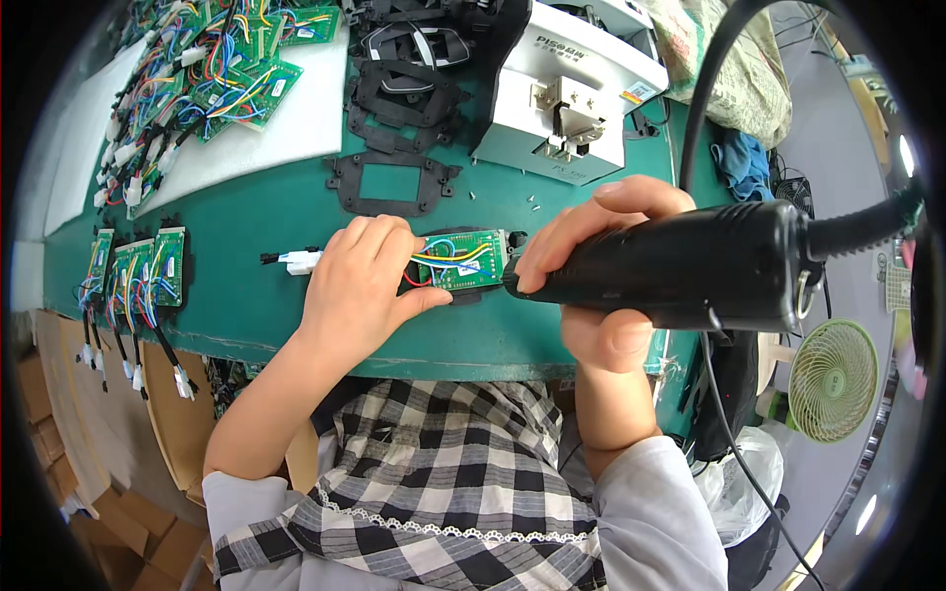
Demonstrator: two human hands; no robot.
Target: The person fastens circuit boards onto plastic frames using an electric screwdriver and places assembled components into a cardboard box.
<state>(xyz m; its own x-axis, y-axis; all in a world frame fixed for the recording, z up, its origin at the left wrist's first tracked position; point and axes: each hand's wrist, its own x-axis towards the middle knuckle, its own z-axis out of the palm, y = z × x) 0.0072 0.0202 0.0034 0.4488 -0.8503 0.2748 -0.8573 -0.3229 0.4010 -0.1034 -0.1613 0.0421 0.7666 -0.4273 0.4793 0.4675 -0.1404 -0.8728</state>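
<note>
Green-topped workbench [256,217]: is stretching across the middle of the room as I am looking on. Brown cardboard boxes [153,527]: are lying heaped below its left end. Pale-green caged fan [835,379]: is standing beyond its right end. Grey surface [823,148]: is extending beyond too, floor or bench unclear. White light streaks [907,156]: are glowing at far right.

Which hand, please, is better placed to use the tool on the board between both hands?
Likely the right hand: it grips the black tool, tip beside the green board. The left hand is at the board's left.
</note>
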